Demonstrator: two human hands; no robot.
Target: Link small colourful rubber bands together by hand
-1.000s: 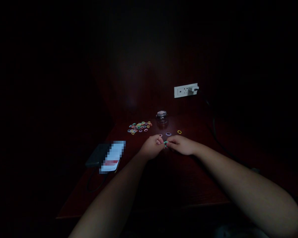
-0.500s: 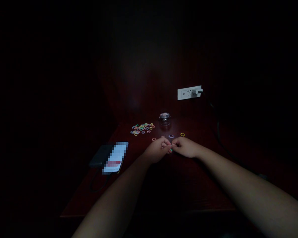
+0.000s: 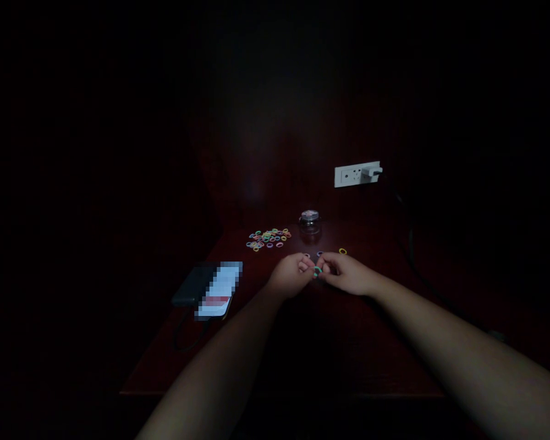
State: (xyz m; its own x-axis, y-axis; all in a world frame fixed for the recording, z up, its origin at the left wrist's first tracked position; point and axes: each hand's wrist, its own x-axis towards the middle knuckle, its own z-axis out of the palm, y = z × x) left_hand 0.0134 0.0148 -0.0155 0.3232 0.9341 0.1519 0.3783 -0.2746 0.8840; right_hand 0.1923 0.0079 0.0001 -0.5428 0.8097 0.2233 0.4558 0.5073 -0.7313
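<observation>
Green band (image 3: 319,268) now shows as a curved loop between my fingertips, where half a second ago only a scrap showed; I read this as a shift of grip, with the work still on this one piece. My left hand (image 3: 293,274) pinches its left edge with closed fingertips, while my right hand (image 3: 346,273) has thumb and finger at its right edge, firmness unclear. Band looks small and thin, over the table (image 3: 348,354), nearer than the purple band (image 3: 319,253).

Dim middle (edges nearly black).
</observation>
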